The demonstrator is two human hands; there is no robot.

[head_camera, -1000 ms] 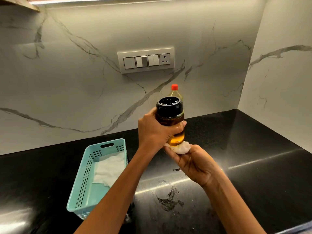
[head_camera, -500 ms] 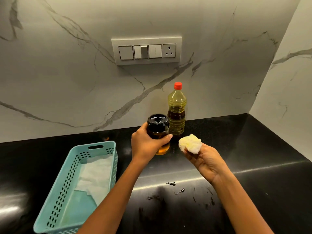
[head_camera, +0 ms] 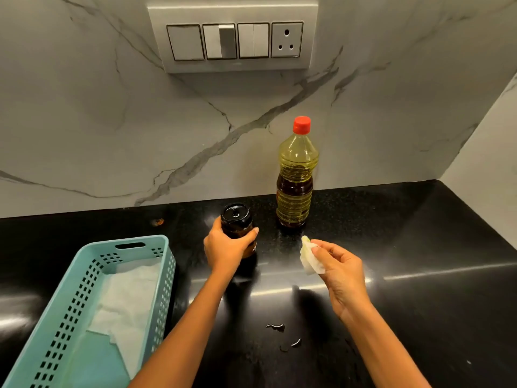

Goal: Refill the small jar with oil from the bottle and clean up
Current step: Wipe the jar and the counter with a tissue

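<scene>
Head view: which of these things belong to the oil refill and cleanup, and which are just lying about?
In the job: small jar in the left hand; tissue wad in the right hand; oil bottle; oil drips on the counter; probably paper sheets in the basket.
Just there: switch panel; marble wall.

Bright, sharp — glare streaks on countertop [head_camera: 391,275]; wide-angle edge bending.
</scene>
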